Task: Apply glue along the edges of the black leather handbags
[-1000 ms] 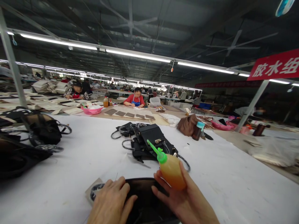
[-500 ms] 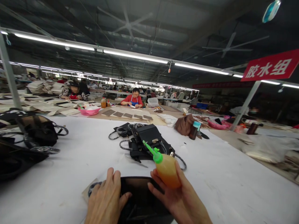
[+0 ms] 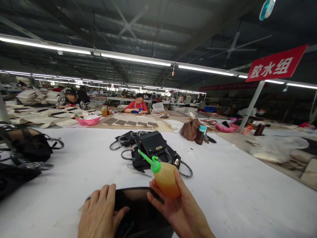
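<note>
In front of me on the table sits an open black handbag [image 3: 138, 215], its dark inside facing up. My left hand [image 3: 99, 211] is closed over the bag's left edge, thumb inside and fingers on the outer side. A soft squeeze bottle [image 3: 167, 180] with orange-yellow liquid and a green pointed nozzle is held in my right hand [image 3: 185, 215]. The bottle is tilted, its nozzle pointing up and left above the bag's right side. Beyond it lies a pile of black handbags [image 3: 153, 145] with wrapped handles. The lower part of my bag is out of frame.
More black bags [image 3: 27, 145] lie on the white tabletop [image 3: 235, 185] at left. A brown cloth bundle [image 3: 190, 130] and a dark bottle with a turquoise lid [image 3: 201, 135] stand at back right. Across the table, a person in red sleeves [image 3: 136, 106] works near a pink basin [image 3: 88, 120].
The view has swung slightly to the right, so everything sits further left. My left hand covers more of the handle and pale piece beside the bag. The bottle stays in my right hand.
</note>
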Demonstrator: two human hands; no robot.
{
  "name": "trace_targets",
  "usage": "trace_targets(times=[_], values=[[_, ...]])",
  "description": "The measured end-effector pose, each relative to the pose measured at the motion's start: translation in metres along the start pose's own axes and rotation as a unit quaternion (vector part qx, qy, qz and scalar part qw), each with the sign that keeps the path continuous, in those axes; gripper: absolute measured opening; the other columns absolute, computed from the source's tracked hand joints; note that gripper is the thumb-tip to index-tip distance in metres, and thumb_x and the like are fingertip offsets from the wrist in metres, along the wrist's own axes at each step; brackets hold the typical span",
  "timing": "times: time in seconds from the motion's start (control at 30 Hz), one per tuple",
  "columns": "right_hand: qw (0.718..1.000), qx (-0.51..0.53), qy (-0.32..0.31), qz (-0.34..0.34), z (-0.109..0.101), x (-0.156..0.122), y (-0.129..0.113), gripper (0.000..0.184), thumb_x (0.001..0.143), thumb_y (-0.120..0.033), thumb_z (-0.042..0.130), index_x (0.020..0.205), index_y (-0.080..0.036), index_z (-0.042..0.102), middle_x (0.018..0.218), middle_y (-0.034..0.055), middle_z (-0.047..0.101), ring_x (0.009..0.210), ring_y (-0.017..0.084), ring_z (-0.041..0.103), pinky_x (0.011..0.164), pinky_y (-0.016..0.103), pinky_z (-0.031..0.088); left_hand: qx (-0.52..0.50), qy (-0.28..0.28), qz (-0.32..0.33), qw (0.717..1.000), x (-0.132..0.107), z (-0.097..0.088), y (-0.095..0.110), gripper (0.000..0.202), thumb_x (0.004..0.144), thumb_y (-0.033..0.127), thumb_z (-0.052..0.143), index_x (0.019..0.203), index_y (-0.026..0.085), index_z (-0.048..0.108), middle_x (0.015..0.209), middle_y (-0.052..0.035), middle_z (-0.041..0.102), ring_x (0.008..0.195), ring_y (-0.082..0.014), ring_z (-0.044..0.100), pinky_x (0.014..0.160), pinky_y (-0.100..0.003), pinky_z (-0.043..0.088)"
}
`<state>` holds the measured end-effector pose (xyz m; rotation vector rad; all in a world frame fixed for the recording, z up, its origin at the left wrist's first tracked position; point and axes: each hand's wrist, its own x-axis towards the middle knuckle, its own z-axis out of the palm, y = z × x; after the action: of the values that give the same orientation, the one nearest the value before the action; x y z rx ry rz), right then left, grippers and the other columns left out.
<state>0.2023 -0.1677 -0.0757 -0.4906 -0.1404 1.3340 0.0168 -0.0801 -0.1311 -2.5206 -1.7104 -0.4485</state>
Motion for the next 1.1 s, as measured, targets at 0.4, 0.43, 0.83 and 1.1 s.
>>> trace_targets(times=[0.4,0.43,0.83,1.1], values=[[1.0,-0.014,-0.01,-0.004,0.002,-0.001,0.0,0.045,0.08,-0.038,0.082,0.107,-0.006,0.067,0.106,0.0216,0.064,0.093,0.032,0.062,0.092,0.054,0.044,-0.182,-0.15,-0.169,0.957,-0.01,0.007,-0.005,0.043,0.086,0.047,0.042,0.116,0.017,0.035,0.103,-0.0126,0.061,0.091,-0.0298,0.063,0.076,-0.036,0.046],[1.0,-0.017,-0.004,0.004,0.003,-0.002,-0.001,0.045,0.076,-0.037,0.085,0.105,-0.007,0.068,0.106,0.0213,0.064,0.093,0.033,0.062,0.092,0.055,0.044,-0.183,-0.174,-0.181,0.95,-0.011,0.001,-0.004,0.04,0.085,0.044,0.046,0.114,0.018,0.037,0.096,-0.0105,0.063,0.091,-0.0303,0.063,0.076,-0.036,0.044],[0.997,-0.048,0.054,-0.016,0.01,0.001,-0.009,0.048,0.071,-0.029,0.089,0.11,-0.013,0.066,0.114,0.0198,0.061,0.102,0.039,0.059,0.089,0.062,0.046,-0.332,-0.093,-0.16,0.925,-0.016,0.002,-0.012,0.031,0.067,0.002,0.044,0.091,0.02,0.046,0.082,-0.0021,0.058,0.081,-0.02,0.054,0.072,-0.028,0.037],[0.998,-0.048,0.046,-0.022,0.005,-0.001,-0.005,0.044,0.073,-0.036,0.087,0.104,-0.01,0.07,0.108,0.0205,0.065,0.097,0.034,0.063,0.09,0.054,0.048,-0.493,-0.082,-0.16,0.851,-0.026,0.013,-0.02,0.032,0.073,0.018,0.037,0.104,0.023,0.043,0.088,-0.001,0.064,0.084,-0.0199,0.062,0.076,-0.028,0.046]])
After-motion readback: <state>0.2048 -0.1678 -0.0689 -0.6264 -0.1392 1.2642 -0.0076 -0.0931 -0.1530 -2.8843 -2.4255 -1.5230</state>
